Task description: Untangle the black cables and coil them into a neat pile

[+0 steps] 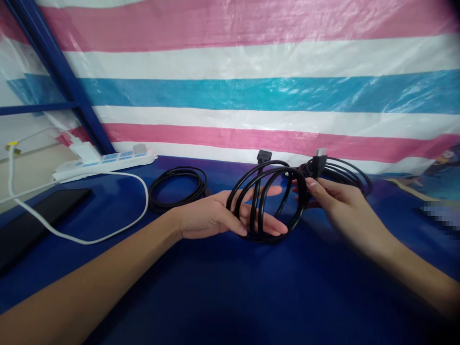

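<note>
A coiled black cable (pixel 261 203) is held up between my two hands, above the blue table. My left hand (pixel 215 215) has its fingers stretched through the loops, with the thumb at the near side, so the coil rests around them. On the coil's right side my right hand (pixel 338 199) pinches the gathered strands between thumb and fingers. One black connector (pixel 264 155) sticks up at the top of the coil. Another plug with a metal tip (pixel 319 160) stands above my right fingers; which cable it belongs to is not clear.
A second coiled black cable (pixel 178 188) lies left of my hands, and another coil (pixel 347 170) lies behind my right hand. At the left are a white power strip (pixel 108 162), a white cord (pixel 138 220) and a flat black object (pixel 43 211). Striped plastic sheeting (pixel 251 93) hangs behind.
</note>
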`<state>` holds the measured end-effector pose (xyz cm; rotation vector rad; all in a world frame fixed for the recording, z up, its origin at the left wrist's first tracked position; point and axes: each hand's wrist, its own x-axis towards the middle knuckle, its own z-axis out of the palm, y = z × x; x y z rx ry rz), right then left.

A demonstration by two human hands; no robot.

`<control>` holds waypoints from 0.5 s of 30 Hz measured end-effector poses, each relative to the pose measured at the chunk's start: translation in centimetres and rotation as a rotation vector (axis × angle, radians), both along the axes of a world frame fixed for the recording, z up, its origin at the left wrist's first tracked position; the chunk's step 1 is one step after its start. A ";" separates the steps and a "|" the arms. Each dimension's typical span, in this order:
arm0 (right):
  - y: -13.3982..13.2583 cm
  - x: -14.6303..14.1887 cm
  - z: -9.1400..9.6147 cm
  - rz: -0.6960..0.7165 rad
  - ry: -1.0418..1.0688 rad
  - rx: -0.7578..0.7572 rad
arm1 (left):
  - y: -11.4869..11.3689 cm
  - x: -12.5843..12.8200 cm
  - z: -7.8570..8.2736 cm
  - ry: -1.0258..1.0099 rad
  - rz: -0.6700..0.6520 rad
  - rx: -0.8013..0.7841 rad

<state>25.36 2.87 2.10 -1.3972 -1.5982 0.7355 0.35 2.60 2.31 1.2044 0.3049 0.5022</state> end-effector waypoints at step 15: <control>-0.2 2.3 3.2 -0.087 0.275 -0.035 | 1.5 -0.6 0.2 0.333 0.789 0.089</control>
